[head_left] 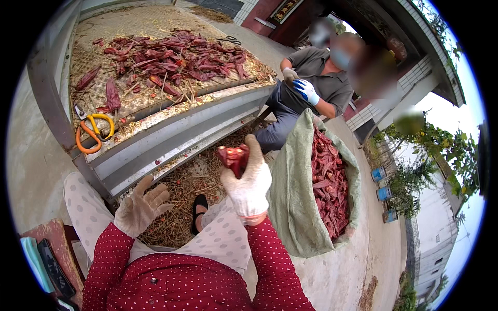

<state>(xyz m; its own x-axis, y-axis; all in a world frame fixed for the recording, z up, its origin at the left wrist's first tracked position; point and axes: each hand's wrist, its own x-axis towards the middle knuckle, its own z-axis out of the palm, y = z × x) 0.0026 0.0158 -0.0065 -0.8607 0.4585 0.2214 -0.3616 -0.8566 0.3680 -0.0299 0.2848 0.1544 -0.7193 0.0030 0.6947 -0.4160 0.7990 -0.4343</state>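
My right hand (248,181), in a whitish work glove, is closed around a bunch of dried red chilies (234,158), their cut ends facing up and left. It is raised over my lap, left of a big green woven sack (290,192) full of dried chilies (329,184). My left hand (141,207), in a stained glove, holds nothing; its fingers are spread above my knee. Scissors with orange and yellow handles (92,136) lie on the near left corner of the metal-sided table (171,137). A loose heap of dried chilies (171,59) covers the table's middle.
Across the table corner sits another person (321,78) in a grey shirt and gloves. Black-handled scissors (229,40) lie at the table's far edge. Stems and scraps (171,223) litter the ground between my feet and the table. A red stool (52,233) with a phone stands at my left.
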